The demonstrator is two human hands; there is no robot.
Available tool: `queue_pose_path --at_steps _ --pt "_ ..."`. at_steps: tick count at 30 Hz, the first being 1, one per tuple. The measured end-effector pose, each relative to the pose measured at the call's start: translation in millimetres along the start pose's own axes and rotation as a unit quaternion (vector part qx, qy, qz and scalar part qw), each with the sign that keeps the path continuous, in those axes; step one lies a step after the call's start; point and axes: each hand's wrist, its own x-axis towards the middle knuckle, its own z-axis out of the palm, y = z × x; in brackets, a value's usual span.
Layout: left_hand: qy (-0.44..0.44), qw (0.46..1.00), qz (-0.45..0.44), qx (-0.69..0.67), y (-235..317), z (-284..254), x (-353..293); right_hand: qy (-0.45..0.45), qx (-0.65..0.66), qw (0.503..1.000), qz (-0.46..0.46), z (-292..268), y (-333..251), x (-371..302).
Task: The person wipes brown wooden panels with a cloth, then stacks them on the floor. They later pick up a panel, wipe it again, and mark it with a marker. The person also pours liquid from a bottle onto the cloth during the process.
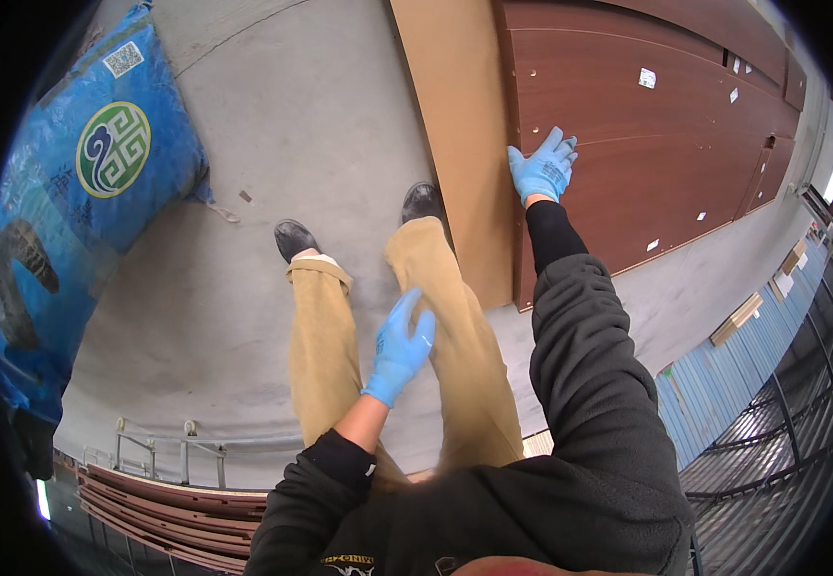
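- The right hand [542,169] wears a blue glove and lies flat on the edge of a big dark brown wood panel [656,144], with its fingers spread out wide
- It presses on the panel and does not wrap around anything
- The panel lies on top of a lighter tan board [460,144], and both lie on the grey floor [311,115], up and to the right of the person's feet
- The panel has small white stickers [647,78] on it
- The left hand [400,348] also wears a blue glove; it hangs loose and open in front of the person's tan trousers [325,355] and holds nothing
- Two black shoes [296,237] stand on the floor; the right one is just beside the tan board
- A big blue sack [90,192] with a round green and white mark sits far to the left
- A stack of thin brown boards [177,509] lies low on the left, near a small metal frame [153,449]
- A blue metal wall [724,384] runs along the right side
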Motion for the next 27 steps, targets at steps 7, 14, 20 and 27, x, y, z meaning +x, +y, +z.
queue_pose_path --at_steps 7,14,20,27 --pt "-0.004 1.0 -0.023 -0.004 4 3 7 0.008 0.031 0.999 0.02 6 -5 2" --pt "-0.009 0.999 -0.034 -0.027 11 10 9 0.006 0.038 0.999 0.034 5 -10 2" --pt "-0.013 0.998 -0.052 -0.039 17 11 10 0.005 0.049 0.998 0.042 4 -12 2" --pt "-0.011 0.997 -0.055 -0.051 20 11 13 0.009 0.074 0.995 0.066 10 -14 4"
